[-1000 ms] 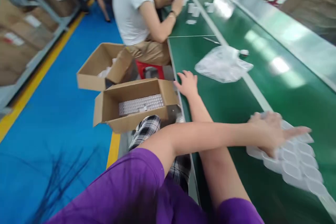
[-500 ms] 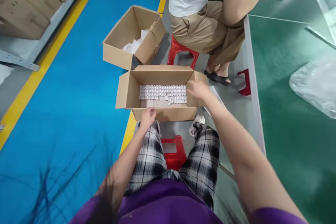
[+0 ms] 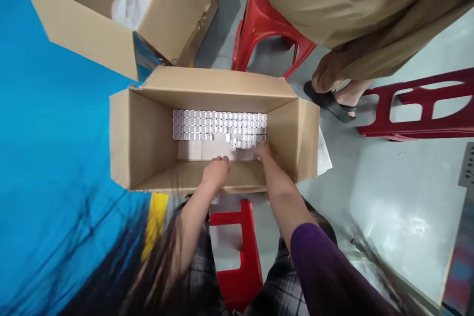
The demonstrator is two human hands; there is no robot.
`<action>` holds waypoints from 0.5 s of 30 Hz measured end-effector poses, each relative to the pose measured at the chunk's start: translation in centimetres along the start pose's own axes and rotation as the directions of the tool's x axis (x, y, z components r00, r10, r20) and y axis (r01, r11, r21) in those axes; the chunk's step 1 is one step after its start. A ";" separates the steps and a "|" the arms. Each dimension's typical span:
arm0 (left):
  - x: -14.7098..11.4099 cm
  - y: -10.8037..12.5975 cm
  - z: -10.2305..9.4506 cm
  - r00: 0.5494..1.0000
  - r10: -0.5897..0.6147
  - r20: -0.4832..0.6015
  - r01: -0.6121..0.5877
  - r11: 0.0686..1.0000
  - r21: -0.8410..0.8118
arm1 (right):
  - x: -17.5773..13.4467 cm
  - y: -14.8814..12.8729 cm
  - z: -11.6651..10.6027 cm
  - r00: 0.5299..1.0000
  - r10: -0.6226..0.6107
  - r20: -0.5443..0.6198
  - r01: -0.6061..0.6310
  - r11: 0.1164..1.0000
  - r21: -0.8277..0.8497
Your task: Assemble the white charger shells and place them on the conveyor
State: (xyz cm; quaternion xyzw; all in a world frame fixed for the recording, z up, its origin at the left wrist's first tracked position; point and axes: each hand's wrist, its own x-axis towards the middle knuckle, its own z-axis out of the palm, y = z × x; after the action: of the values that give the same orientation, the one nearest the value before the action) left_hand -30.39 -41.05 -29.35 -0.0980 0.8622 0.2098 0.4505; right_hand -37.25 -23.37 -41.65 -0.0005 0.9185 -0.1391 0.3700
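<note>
Fingers [image 3: 219, 159] bent, the left hand [image 3: 215, 172] overhangs the carton [image 3: 152, 138], the right hand [image 3: 261, 150] reaches inside; both grips unclear.

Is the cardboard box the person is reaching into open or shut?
Open: the cardboard box has its end flaps spread outward, and the right hand reaches inside, near rows of small white pieces.

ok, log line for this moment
left hand: at near wall of open carton | right hand: inside, beside white pieces, contact unclear | white pieces: rows along far side
</note>
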 end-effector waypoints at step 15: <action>0.7 3.0 -0.8 0.980 0.072 0.188 -0.057 0.995 -0.085 | 5.9 -0.1 6.1 0.911 0.403 0.092 -0.412 0.902 0.128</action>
State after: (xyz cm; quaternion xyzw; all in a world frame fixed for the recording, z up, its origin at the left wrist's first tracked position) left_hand -32.43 -38.70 -28.72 -0.0674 0.8088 0.2668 0.5198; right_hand -37.40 -25.64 -49.76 0.2140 0.8737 -0.1245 0.4187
